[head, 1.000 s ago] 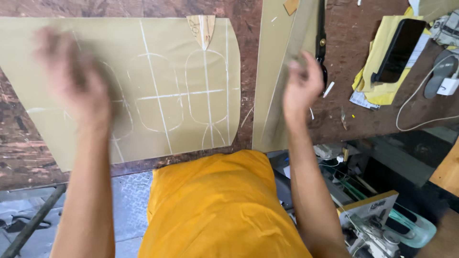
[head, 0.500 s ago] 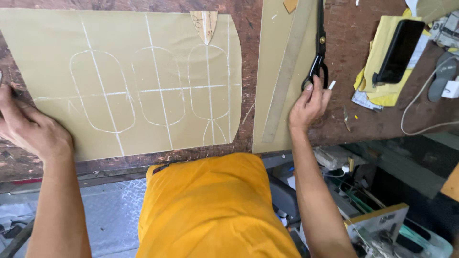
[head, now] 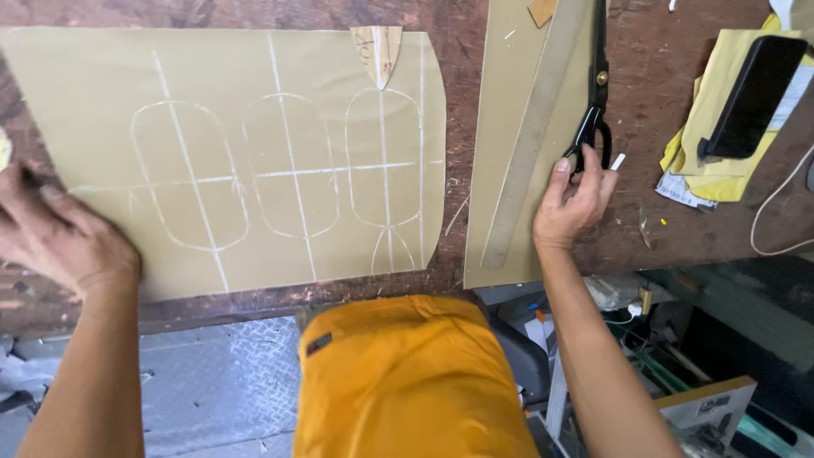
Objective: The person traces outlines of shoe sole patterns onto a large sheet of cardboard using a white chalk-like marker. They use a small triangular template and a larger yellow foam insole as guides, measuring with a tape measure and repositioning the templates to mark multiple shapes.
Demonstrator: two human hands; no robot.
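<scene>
Black scissors (head: 596,102) — handles half-hidden by right hand (head: 572,199) fingers gripping; left hand (head: 64,237) flat on sheet (head: 254,153).

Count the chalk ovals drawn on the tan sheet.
3, side by side on the tan sheet: the left oval nearest the left hand, the middle oval, and the right oval under the small wedge-shaped template. None looks hidden.

Even, soft daylight; bench (head: 475,51) well lit, no glare. Faint shadow under left hand (head: 64,233). Left hand slightly motion-blurred; sheet (head: 254,153) sharp. Area below bench dimmer. Mild wide-angle bending at edges.
</scene>
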